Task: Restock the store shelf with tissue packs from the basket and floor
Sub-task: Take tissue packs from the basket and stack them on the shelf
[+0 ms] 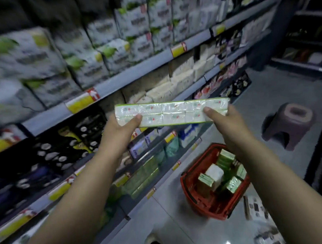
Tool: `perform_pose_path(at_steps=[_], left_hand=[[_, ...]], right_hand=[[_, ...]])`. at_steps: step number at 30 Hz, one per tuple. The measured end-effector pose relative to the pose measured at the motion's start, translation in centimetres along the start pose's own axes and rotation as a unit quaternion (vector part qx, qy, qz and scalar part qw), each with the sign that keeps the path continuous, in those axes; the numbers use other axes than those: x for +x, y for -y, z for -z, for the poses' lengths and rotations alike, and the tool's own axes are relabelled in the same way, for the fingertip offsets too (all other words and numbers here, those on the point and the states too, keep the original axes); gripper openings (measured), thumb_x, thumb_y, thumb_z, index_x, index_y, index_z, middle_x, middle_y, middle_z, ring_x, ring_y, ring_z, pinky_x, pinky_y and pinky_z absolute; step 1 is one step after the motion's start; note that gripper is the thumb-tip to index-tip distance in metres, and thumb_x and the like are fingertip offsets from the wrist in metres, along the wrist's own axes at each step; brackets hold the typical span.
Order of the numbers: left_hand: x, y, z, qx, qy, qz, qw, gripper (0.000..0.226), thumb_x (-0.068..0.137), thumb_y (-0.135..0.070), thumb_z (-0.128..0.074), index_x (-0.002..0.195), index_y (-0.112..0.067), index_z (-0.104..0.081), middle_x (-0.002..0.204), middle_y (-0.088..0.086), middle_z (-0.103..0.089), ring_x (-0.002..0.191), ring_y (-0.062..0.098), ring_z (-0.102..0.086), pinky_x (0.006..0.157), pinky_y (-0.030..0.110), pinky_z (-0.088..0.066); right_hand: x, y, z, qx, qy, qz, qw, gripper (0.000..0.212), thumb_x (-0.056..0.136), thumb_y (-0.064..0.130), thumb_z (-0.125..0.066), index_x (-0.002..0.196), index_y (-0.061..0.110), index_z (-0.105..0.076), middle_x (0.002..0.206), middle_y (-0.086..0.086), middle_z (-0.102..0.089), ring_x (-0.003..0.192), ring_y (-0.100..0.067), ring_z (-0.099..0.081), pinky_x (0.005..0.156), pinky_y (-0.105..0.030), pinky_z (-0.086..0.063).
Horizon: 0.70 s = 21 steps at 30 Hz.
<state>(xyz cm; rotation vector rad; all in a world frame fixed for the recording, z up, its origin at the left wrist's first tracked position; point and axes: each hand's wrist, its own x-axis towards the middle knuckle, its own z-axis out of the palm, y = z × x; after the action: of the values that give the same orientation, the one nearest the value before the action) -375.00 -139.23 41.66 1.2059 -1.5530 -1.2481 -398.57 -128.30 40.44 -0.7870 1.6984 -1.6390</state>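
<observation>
Both arms outstretched; left hand and right hand pinch opposite ends of tissue pack.

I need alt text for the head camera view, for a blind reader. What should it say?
A person's left hand and right hand hold a long green-edged tissue multipack by its ends before stocked store shelves. On the floor stands a red basket with more green tissue packs; a brown stool stands beyond it.

Glossy, crinkled plastic film wraps the tissue pack; below the right hand sits a smooth red plastic basket.
</observation>
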Motion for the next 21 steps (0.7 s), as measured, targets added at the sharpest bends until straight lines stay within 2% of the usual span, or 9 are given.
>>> perform_pose_path(at_steps=[2,5,6,7,10,13,17,19,21], left_hand=[[-0.7,-3.0,2.2,0.006,-0.031,-0.028,0.999,0.036,0.090,-0.032,-0.066,0.123,-0.022,-0.056,0.111,-0.010,-0.066,0.096,0.004,-0.063,0.075,0.021,-0.049],[-1.2,-6.9,5.5,0.005,-0.097,-0.061,0.993,0.050,0.087,-0.039,-0.068,0.130,-0.023,-0.049,0.118,-0.010,-0.061,0.101,0.009,-0.061,0.072,0.022,-0.045],[-1.4,-8.0,6.6,0.005,-0.122,-0.073,0.990,0.053,0.087,-0.039,-0.068,0.131,-0.021,-0.046,0.118,-0.009,-0.059,0.100,0.010,-0.059,0.073,0.022,-0.045],[-1.8,-9.2,7.6,0.006,-0.144,-0.087,0.986,0.056,0.087,-0.039,-0.068,0.133,-0.020,-0.043,0.118,-0.009,-0.057,0.100,0.010,-0.058,0.075,0.023,-0.045],[-2.4,-11.9,10.6,0.011,-0.186,-0.119,0.975,0.057,0.087,-0.036,-0.069,0.133,-0.015,-0.043,0.117,-0.005,-0.059,0.102,0.013,-0.060,0.083,0.029,-0.048],[-2.7,-14.4,13.4,0.016,-0.211,-0.154,0.965,0.054,0.087,-0.034,-0.068,0.132,-0.016,-0.043,0.111,-0.009,-0.058,0.096,0.006,-0.058,0.077,0.022,-0.045],[-2.6,-17.0,16.8,0.006,-0.231,-0.169,0.958,0.058,0.086,-0.037,-0.069,0.136,-0.021,-0.043,0.117,-0.009,-0.058,0.104,0.012,-0.058,0.086,0.033,-0.047],[-2.3,-17.9,18.6,0.014,-0.244,-0.176,0.954,0.058,0.082,-0.044,-0.072,0.131,-0.025,-0.049,0.120,-0.006,-0.061,0.108,0.014,-0.061,0.089,0.036,-0.050],[-1.9,-18.7,20.6,0.047,-0.270,-0.178,0.945,0.067,0.067,-0.063,-0.074,0.123,-0.033,-0.052,0.125,-0.004,-0.058,0.114,0.016,-0.058,0.096,0.042,-0.048]], right_hand=[[0.0,3.1,-1.4,-0.001,0.022,0.032,0.999,0.057,0.075,0.048,-0.077,0.123,0.023,-0.057,0.120,0.004,-0.065,0.110,-0.015,-0.062,0.091,-0.032,-0.049],[-0.1,7.5,-4.0,-0.004,0.049,0.063,0.997,0.110,0.049,0.073,-0.078,0.141,0.025,-0.044,0.139,0.002,-0.054,0.123,-0.021,-0.054,0.104,-0.045,-0.045],[0.0,8.7,-4.8,0.001,0.056,0.070,0.996,0.119,0.042,0.078,-0.077,0.143,0.026,-0.041,0.143,0.002,-0.051,0.126,-0.022,-0.052,0.105,-0.048,-0.043],[-0.2,10.1,-5.9,0.006,0.068,0.082,0.994,0.119,0.044,0.079,-0.076,0.145,0.026,-0.039,0.145,0.003,-0.048,0.129,-0.023,-0.049,0.106,-0.047,-0.041],[-0.3,13.3,-8.4,0.023,0.092,0.123,0.988,0.089,0.071,0.061,-0.074,0.145,0.024,-0.039,0.142,0.005,-0.048,0.128,-0.021,-0.048,0.103,-0.040,-0.041],[0.1,16.2,-10.8,0.041,0.116,0.158,0.980,0.098,0.070,0.062,-0.073,0.150,0.024,-0.031,0.153,0.000,-0.037,0.138,-0.025,-0.038,0.109,-0.045,-0.037],[0.6,19.7,-14.0,0.063,0.143,0.182,0.971,0.099,0.080,0.053,-0.070,0.155,0.022,-0.013,0.161,0.001,-0.017,0.146,-0.024,-0.023,0.111,-0.043,-0.029],[1.0,21.3,-16.1,0.070,0.155,0.201,0.965,0.097,0.078,0.054,-0.072,0.154,0.023,-0.020,0.159,0.000,-0.025,0.143,-0.024,-0.029,0.108,-0.043,-0.032],[1.4,22.7,-18.2,0.073,0.169,0.221,0.958,0.095,0.071,0.058,-0.075,0.149,0.025,-0.032,0.148,0.006,-0.040,0.134,-0.020,-0.041,0.104,-0.041,-0.038]])
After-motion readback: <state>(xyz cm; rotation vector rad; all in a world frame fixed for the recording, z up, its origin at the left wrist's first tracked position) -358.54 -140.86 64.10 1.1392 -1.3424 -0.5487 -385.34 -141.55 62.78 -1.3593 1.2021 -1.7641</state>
